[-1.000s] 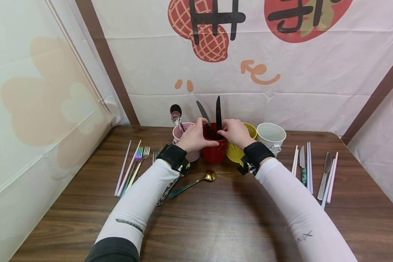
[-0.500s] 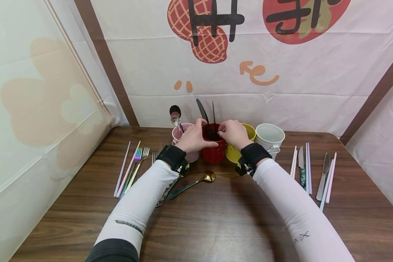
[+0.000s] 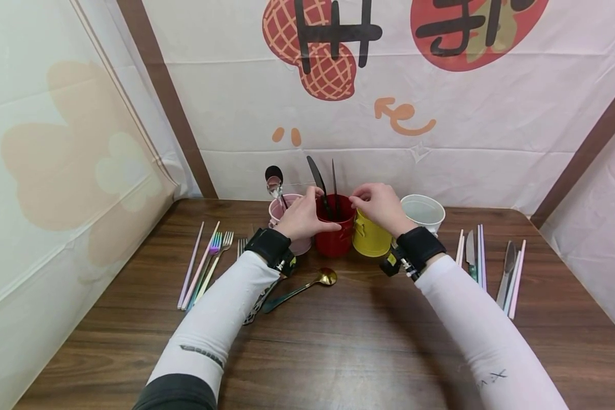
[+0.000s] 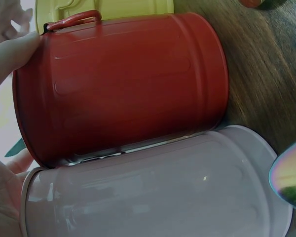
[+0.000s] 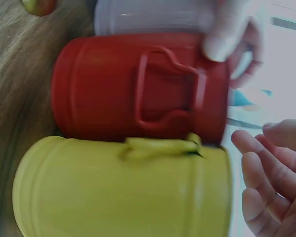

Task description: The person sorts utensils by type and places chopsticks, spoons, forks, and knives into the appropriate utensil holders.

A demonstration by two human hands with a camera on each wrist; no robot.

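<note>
In the head view my left hand holds the rim of a small red bucket, thumb in front and fingers over the far left side. Two table knives stand in it, blades up: a dark knife leaning left and another knife seen edge-on. My right hand hovers over the yellow bucket, just right of the red one. Nothing shows between its loosely bent fingers in the right wrist view. The left wrist view has my thumb against the red bucket beside its handle.
A pink bucket with upright spoons stands left; a white bucket stands right. A gold-bowled spoon lies in front. Forks and chopsticks lie left, with knives and more chopsticks right.
My right hand has let go of the right-hand knife, which turned edge-on in the red bucket, and has moved right over the yellow bucket. My left hand stays put.
</note>
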